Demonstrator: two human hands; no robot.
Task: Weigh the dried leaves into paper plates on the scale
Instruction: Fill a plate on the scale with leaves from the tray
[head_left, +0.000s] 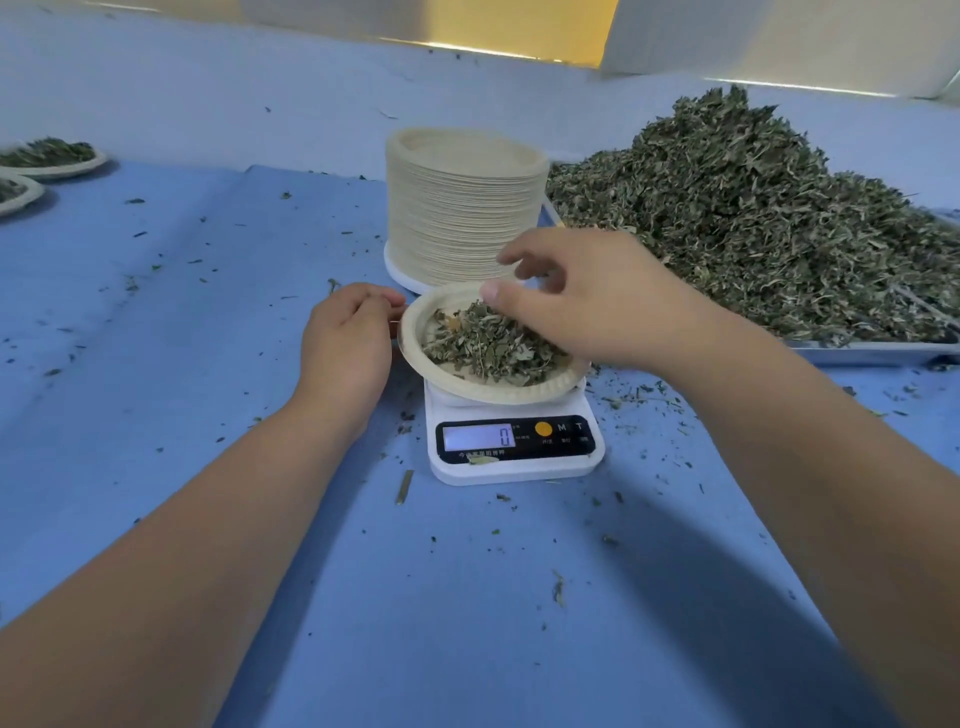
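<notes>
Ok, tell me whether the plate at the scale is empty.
No, the paper plate over the scale holds a loose heap of dried leaves.

Your plate (519, 397) on the scale (519, 472) is matt off-white paper; the scale is smooth white plastic with a glossy black panel (563, 451). Leaves (483, 345) dry and rough, tray (872, 354) dull grey metal, table sheet (234, 338) matt blue and creased.
</notes>
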